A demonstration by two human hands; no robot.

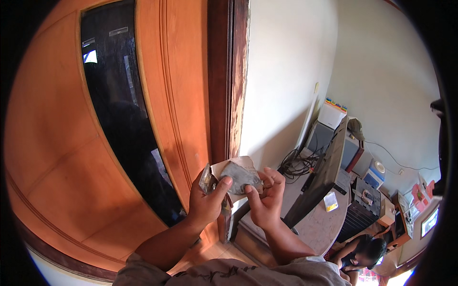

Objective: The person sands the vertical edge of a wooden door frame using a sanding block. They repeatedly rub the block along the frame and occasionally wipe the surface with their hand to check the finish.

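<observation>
Both hands are raised in front of me, between the door edge and the table. My left hand (206,200) pinches a worn grey sheet (231,177) that looks like sandpaper, its thumb pressed on the face. At the opposite edge my right hand (266,200) grips the same sheet, thumb on top and fingers partly curled behind. Beige backing with faint print (245,163) shows at the sheet's far side. A small shiny metallic piece (207,180) appears beside the left fingers; whether I hold it or it sits on the door, I cannot tell.
An orange wooden door (179,86) with a dark glass panel (114,90) fills the left. The dark door frame (234,95) has a stripped edge. To the right, a table (315,229) bears a flat television (322,171) and tangled cables (298,164). A person (365,250) sits low right.
</observation>
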